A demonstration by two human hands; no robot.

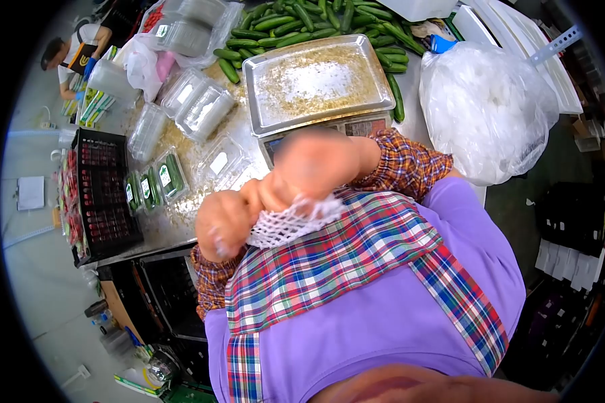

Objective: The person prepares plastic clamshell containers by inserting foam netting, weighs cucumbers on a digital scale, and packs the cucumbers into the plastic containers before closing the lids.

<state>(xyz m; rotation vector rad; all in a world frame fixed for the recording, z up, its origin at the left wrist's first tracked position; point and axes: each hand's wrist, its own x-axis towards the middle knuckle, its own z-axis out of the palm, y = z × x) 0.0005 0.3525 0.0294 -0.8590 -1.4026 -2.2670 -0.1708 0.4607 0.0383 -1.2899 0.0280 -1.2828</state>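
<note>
Close in front of my apron, a white foam mesh net [292,226] is stretched between my two hands. My left hand [222,221] is closed on its left end, fingers bent. Blurred by motion, my right hand [318,168] is curled over the net's right side. Whether anything is inside the mesh is hidden. Just beyond my hands, a metal tray [319,126] with brown residue rests on a scale [366,125]. An unfilled clear plastic tub [220,161] lies to the left of the scale.
Small cucumbers [302,20] are heaped behind the tray. Packed cucumber tubs [171,176] and stacks of clear tubs [205,111] lie left, beside a black crate [101,191]. A large plastic bag [487,111] stands right. Another person [81,54] works at far left.
</note>
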